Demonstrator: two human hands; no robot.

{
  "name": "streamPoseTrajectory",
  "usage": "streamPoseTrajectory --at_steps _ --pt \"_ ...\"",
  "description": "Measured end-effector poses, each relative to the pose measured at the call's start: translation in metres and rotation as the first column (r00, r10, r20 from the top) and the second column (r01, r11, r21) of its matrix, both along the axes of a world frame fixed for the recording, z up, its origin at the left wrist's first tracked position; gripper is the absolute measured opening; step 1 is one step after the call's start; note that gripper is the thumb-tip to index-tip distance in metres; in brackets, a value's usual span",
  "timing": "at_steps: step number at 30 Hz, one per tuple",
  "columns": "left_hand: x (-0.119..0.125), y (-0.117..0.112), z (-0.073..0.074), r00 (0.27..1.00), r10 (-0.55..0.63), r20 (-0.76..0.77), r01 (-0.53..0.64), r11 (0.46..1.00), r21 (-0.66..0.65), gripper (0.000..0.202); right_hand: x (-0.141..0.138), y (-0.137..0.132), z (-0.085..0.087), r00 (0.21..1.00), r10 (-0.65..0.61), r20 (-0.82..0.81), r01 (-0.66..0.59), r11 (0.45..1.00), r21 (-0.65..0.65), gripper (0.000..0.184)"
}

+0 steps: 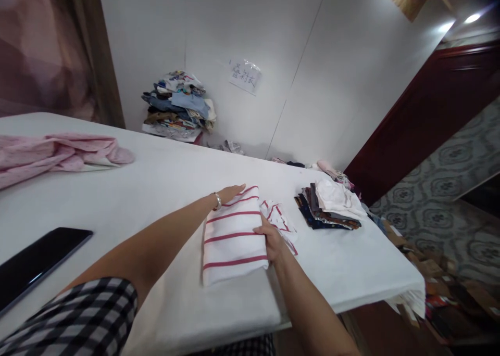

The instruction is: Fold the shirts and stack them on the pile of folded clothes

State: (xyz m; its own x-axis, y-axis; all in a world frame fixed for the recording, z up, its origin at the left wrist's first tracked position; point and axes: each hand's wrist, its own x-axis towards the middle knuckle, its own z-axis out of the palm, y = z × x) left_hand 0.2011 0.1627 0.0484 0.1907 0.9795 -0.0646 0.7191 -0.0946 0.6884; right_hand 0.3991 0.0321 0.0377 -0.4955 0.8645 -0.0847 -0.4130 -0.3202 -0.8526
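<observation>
A white cloth with red stripes [232, 236] lies folded on the white table [156, 184]. My left hand [230, 193] rests flat on its far edge, fingers stretched out, a bracelet at the wrist. My right hand [271, 239] grips the cloth's right edge, fingers curled over the fold. A loose striped part [279, 215] of the cloth sticks out to the right, past my right hand.
A stack of folded dark and white clothes [330, 205] sits right of the cloth. A pink garment [58, 155] lies at the far left, a dark tablet [35, 265] near left. A pile of clothes [177, 106] stands against the wall. Clutter lies on the floor [449, 288] at right.
</observation>
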Motion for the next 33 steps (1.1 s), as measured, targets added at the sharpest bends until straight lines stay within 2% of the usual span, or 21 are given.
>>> streamPoseTrajectory --at_steps 3,5,10,14,17,19,22,26,30,33 --pt "-0.004 0.001 0.007 1.000 -0.013 0.024 0.013 1.000 -0.024 0.081 -0.001 0.001 -0.001 1.000 -0.017 -0.009 0.017 1.000 -0.014 0.071" --pt "-0.007 0.004 0.008 1.000 0.001 0.018 -0.001 1.000 -0.014 0.077 0.001 -0.001 -0.005 0.999 -0.054 0.008 0.054 0.996 -0.076 0.069" --pt "-0.021 0.004 -0.006 0.996 0.047 -0.072 -0.049 0.998 -0.030 0.065 0.015 -0.022 -0.020 0.977 -0.192 0.091 0.208 0.953 -0.222 0.063" --pt "-0.031 -0.006 -0.016 0.990 0.046 -0.130 -0.051 0.998 -0.039 0.058 0.029 -0.046 -0.022 0.928 -0.331 0.168 0.368 0.880 -0.300 0.077" --pt "-0.032 -0.010 -0.014 0.986 0.080 -0.150 -0.077 0.997 0.026 0.037 0.030 -0.056 -0.017 0.916 -0.329 0.231 0.386 0.880 -0.276 0.088" --pt "-0.031 -0.009 -0.011 0.979 0.131 -0.158 -0.119 0.990 0.081 0.033 0.026 -0.059 -0.015 0.908 -0.333 0.252 0.387 0.899 -0.206 0.092" --pt "-0.030 -0.008 -0.011 0.965 0.182 -0.187 -0.165 0.981 0.106 0.032 0.020 -0.058 -0.015 0.899 -0.330 0.287 0.380 0.915 -0.139 0.092" --pt "-0.038 -0.014 -0.016 0.957 0.182 -0.224 -0.166 0.982 0.090 0.037 0.021 -0.062 -0.020 0.916 -0.302 0.265 0.344 0.930 -0.132 0.089" --pt "-0.050 -0.022 -0.017 0.949 0.184 -0.255 -0.163 0.982 0.099 0.051 0.031 -0.083 -0.026 0.871 -0.434 0.231 0.473 0.868 -0.152 0.088" --pt "-0.053 -0.024 -0.014 0.946 0.167 -0.276 -0.143 0.984 0.108 0.056 0.036 -0.107 -0.029 0.842 -0.507 0.183 0.538 0.804 -0.251 0.069"
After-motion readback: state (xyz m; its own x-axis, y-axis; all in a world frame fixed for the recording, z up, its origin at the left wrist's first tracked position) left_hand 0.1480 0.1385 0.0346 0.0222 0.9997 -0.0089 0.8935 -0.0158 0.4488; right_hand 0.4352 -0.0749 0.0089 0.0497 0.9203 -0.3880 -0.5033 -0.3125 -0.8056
